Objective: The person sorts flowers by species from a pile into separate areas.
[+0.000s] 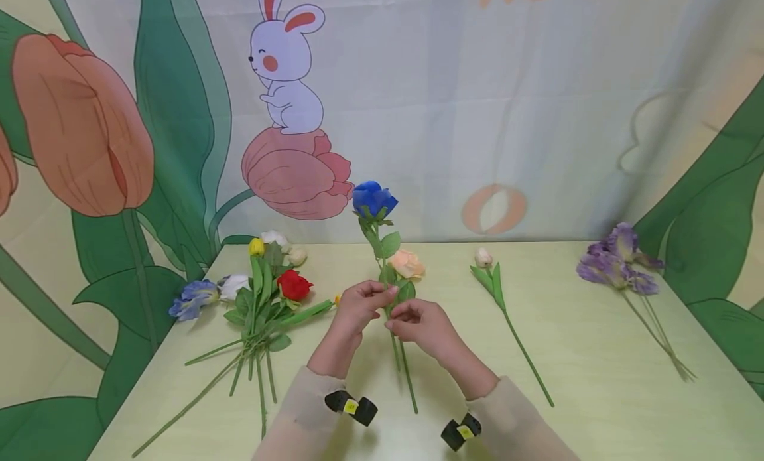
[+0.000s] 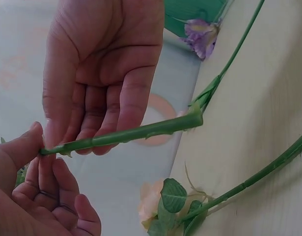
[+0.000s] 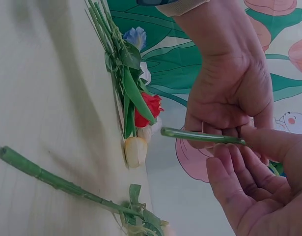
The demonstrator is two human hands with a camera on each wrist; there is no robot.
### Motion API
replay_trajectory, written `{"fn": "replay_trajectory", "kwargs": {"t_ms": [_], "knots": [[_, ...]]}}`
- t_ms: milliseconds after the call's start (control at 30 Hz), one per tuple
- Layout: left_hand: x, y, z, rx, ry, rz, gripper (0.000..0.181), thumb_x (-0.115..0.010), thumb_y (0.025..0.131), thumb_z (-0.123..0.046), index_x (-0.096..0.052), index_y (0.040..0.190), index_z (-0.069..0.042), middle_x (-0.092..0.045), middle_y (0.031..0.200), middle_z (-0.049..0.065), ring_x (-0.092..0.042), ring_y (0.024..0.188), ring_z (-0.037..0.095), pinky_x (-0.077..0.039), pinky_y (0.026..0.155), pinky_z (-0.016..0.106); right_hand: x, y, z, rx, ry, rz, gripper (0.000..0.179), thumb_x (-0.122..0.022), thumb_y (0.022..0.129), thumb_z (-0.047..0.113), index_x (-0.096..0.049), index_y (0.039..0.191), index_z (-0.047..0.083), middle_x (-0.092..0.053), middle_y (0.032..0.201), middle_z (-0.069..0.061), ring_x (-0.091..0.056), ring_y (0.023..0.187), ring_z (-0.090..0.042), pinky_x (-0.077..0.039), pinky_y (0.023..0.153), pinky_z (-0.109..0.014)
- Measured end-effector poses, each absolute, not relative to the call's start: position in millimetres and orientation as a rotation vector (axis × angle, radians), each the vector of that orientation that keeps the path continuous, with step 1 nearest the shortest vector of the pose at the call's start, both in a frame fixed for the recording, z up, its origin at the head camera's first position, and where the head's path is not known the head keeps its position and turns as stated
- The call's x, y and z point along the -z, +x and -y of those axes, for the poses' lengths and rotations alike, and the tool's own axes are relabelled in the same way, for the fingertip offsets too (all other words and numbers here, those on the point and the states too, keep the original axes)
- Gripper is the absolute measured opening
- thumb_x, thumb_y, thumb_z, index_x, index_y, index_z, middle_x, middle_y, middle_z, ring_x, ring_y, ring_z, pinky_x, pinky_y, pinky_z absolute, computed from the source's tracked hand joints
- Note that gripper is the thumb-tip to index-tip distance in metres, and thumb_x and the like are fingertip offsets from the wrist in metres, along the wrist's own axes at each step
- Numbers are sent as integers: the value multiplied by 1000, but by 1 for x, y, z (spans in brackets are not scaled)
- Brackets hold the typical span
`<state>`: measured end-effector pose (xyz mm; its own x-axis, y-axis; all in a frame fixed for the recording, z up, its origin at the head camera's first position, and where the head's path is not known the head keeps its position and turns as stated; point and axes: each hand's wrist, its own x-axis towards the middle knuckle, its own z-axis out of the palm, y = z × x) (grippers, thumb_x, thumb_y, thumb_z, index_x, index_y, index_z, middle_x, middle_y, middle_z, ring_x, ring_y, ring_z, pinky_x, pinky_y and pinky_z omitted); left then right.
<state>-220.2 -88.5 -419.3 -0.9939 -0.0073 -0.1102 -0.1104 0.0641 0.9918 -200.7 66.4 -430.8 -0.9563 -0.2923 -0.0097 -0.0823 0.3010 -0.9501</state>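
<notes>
A blue rose stands upright above the table, in front of the curtain. My left hand pinches its green stem between thumb and fingers. Close beside it, my right hand pinches the same stem with thumb and fingertips. Below both hands the cut end of the stem sticks out, seen in both wrist views. On the table behind the hands lies a peach rose, its stem running toward the front; the hands hide part of it.
Several flowers lie crossed at the left, among them a red rose, a yellow tulip and a blue iris-like bloom. Right of the hands is a pale pink tulip. Purple flowers lie far right. A printed curtain hangs behind.
</notes>
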Motion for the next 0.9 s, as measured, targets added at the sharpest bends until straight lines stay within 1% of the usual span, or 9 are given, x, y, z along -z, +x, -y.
{"fn": "replay_trajectory", "kwargs": {"t_ms": [167, 267, 367, 433, 533, 600, 700, 800, 900], "knots": [[421, -220, 84, -2085, -120, -2253, 13, -75, 93, -18, -70, 87, -7, -72, 80, -13, -56, 77, 7, -46, 68, 26, 432, -200, -68, 1735, -344, -2360, 22, -69, 96, 9, -68, 109, -9, -74, 98, -20, -67, 78, -7, -64, 74, -31], [420, -220, 83, -2057, -89, -2272, 17, -75, 93, -19, -71, 96, -2, -71, 81, -10, -56, 78, 8, -47, 69, 27, 431, -200, -69, 1735, -358, -2342, 21, -67, 97, 8, -67, 109, -9, -73, 98, -21, -67, 78, -8, -64, 74, -30], [420, -221, 85, -1992, -26, -2300, 29, -73, 94, -21, -71, 113, 2, -74, 91, 0, -59, 82, 9, -49, 71, 27, 429, -200, -71, 1734, -376, -2333, 20, -66, 98, 7, -66, 109, -10, -72, 98, -22, -68, 78, -9, -64, 74, -31], [419, -221, 89, -1921, 35, -2324, 37, -70, 96, -22, -68, 125, 1, -75, 104, 8, -63, 87, 10, -51, 74, 26, 428, -200, -73, 1733, -379, -2329, 20, -65, 98, 6, -66, 110, -11, -72, 100, -24, -68, 79, -10, -64, 74, -32], [420, -222, 99, -1766, 142, -2387, 42, -66, 100, -24, -63, 134, -1, -73, 116, 19, -68, 92, 14, -52, 76, 25, 428, -201, -79, 1723, -377, -2325, 20, -64, 98, 4, -65, 110, -11, -71, 103, -28, -71, 82, -14, -65, 75, -33], [421, -223, 109, -1657, 208, -2445, 40, -64, 101, -24, -63, 134, -2, -73, 117, 22, -70, 91, 17, -52, 75, 25, 430, -201, -84, 1711, -362, -2333, 20, -64, 99, 4, -64, 111, -11, -71, 104, -29, -71, 83, -15, -64, 74, -33], [421, -223, 129, -1504, 292, -2555, 35, -63, 101, -22, -66, 129, -1, -73, 110, 23, -70, 88, 19, -50, 73, 26, 433, -200, -93, 1693, -326, -2352, 18, -64, 98, 3, -64, 110, -11, -71, 101, -28, -70, 82, -14, -64, 74, -34], [421, -224, 150, -1362, 303, -2691, 29, -65, 100, -19, -70, 122, -1, -74, 106, 19, -69, 90, 22, -51, 73, 27, 436, -198, -103, 1663, -294, -2372, 17, -64, 98, 3, -63, 109, -11, -71, 98, -23, -68, 80, -12, -65, 74, -37], [419, -223, 172, -1233, 294, -2808, 26, -66, 99, -16, -71, 118, 0, -74, 106, 18, -69, 93, 25, -54, 74, 29, 441, -196, -112, 1635, -271, -2384, 17, -64, 98, 2, -63, 109, -11, -70, 96, -22, -67, 78, -12, -65, 75, -40]]}}
